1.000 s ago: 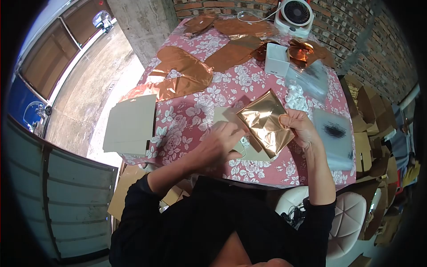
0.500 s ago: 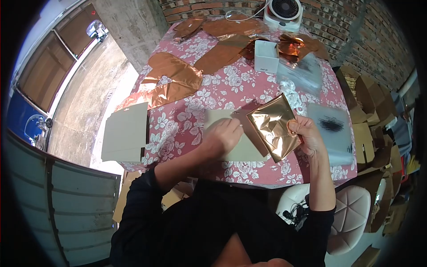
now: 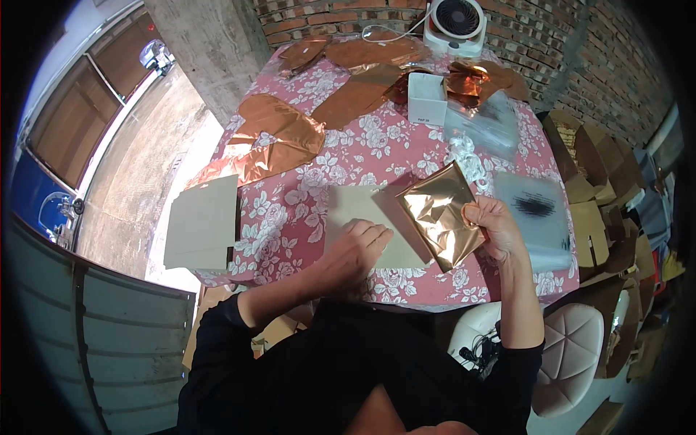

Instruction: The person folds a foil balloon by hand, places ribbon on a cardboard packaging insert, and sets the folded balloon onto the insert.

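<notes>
Pinched between the thumb and fingers of my right hand (image 3: 496, 226) is a folded gold foil packet (image 3: 444, 217), tilted above the table. My left hand (image 3: 359, 248) is closed over a flat beige card (image 3: 353, 199) lying near the table's front edge; anything between its fingertips is too small to make out. A stack of beige cardboard (image 3: 201, 223) lies at the left edge. Clear plastic bags with a black mark (image 3: 535, 206) lie right of my right hand.
The floral tablecloth (image 3: 297, 196) carries copper foil sheets (image 3: 272, 138), a small white box (image 3: 427, 99), crumpled white plastic (image 3: 466, 157) and a white fan (image 3: 455, 27) at the back. Cardboard boxes (image 3: 591, 232) stand on the right, beside a white chair (image 3: 569, 355).
My left hand has moved slightly left and toward me over the beige card. The foil packet stays in my right hand, and the whole view has shifted a little.
</notes>
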`<state>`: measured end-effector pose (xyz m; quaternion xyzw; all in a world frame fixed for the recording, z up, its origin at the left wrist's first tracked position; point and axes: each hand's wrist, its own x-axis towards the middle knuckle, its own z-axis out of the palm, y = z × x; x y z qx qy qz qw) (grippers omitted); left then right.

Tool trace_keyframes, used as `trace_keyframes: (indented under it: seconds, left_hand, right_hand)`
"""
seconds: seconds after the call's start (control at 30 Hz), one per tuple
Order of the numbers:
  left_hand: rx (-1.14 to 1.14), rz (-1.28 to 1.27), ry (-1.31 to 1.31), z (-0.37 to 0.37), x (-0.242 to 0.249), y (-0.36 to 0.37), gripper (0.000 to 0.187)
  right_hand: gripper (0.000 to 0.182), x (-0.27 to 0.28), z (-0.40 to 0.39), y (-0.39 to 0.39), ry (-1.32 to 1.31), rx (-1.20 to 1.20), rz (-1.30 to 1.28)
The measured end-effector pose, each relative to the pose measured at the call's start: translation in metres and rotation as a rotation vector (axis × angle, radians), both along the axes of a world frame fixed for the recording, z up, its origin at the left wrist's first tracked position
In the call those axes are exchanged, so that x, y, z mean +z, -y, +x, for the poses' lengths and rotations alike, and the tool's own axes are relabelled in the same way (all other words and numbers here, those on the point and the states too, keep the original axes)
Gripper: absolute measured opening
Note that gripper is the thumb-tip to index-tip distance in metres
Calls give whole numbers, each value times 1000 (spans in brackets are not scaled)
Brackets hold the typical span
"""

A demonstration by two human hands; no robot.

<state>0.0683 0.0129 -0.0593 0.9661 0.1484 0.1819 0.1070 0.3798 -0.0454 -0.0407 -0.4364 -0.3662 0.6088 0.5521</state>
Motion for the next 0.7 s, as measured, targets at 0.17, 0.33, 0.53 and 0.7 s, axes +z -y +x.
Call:
trace_keyframes:
  seconds: [0.17,0.33,0.53,0.7]
  left_hand:
    - [92,-92,219,7,1,-7,31]
    - [27,-107,253,6,-28,-34,24]
    - [11,31,254,1,-4,-34,25]
    - [65,-125,359,-10,-15,-47,35]
  right_hand:
    - [17,5,-8,1,-17,-3,-11]
    - [18,2,-11,0,-6,3,-15]
    - [16,1,-13,-5,3,60,-18]
    - [14,-7,-14,-17,14,73,-54]
